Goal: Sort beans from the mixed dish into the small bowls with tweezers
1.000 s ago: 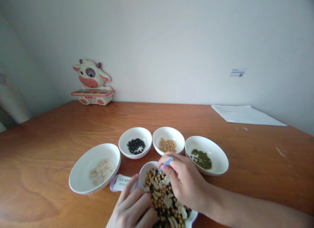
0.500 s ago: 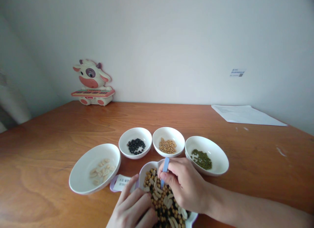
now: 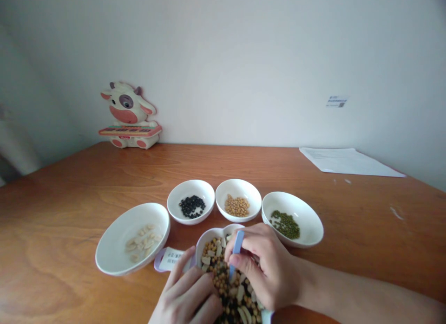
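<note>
- Right hand (image 3: 267, 266) pinches a blue stick (image 3: 239, 243) (tilted, its tip among peanuts (image 3: 240, 293) and beans (image 3: 220, 281)).
- Left hand (image 3: 190, 294) lies against the tray (image 3: 210, 232); whether it grips, I cannot tell.

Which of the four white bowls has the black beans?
Second from left: the black-bean bowl. Its contents are black; the peanut bowl at far left holds pale pieces, the yellow-bean bowl and green-bean bowl lighter-coloured beans.

Bowls (image 3: 114, 240), toy (image 3: 129, 115), paper (image 3: 348, 160) on table (image 3: 369, 226)
</note>
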`<control>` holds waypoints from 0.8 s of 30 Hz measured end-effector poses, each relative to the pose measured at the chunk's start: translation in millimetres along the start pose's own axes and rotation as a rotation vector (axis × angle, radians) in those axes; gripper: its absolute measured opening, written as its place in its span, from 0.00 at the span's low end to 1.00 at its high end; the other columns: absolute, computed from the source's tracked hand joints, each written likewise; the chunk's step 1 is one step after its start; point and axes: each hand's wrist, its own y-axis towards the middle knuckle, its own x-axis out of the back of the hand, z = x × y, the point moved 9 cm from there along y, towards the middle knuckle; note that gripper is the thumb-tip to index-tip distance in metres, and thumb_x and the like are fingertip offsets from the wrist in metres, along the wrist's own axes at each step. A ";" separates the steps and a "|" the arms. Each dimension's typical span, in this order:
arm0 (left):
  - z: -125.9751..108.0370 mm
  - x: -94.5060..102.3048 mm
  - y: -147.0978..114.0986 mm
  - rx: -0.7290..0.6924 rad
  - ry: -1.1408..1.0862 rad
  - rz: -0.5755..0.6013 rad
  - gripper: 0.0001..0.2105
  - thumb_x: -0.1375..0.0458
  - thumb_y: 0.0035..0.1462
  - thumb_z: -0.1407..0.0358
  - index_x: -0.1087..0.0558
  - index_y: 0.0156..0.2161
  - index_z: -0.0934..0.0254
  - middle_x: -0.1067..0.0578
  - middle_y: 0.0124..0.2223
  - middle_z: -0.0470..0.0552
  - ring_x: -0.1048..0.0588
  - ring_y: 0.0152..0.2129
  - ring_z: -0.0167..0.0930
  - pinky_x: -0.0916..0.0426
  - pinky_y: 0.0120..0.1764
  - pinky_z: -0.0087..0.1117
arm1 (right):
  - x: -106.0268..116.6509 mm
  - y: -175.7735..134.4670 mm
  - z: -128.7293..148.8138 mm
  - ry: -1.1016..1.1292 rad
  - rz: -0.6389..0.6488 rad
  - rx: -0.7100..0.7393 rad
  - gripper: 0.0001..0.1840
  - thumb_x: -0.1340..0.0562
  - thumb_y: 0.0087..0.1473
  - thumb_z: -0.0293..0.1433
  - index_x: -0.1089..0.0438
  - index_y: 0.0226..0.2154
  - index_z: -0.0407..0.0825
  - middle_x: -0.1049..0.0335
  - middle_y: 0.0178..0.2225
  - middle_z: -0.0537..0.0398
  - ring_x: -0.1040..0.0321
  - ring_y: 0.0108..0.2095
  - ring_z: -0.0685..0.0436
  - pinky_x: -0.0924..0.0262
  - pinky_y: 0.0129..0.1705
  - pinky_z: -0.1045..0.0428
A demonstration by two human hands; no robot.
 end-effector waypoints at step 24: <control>0.2 2.9 3.2 -0.010 -0.002 -0.023 0.22 0.60 0.75 0.64 0.35 0.28 0.61 0.32 0.25 0.41 0.30 0.23 0.25 0.40 0.62 0.36 | -2.7 1.2 -6.1 -0.048 0.004 -0.056 0.12 0.45 0.60 0.25 0.28 0.30 0.45 0.25 0.26 0.50 0.28 0.27 0.46 0.36 0.31 0.54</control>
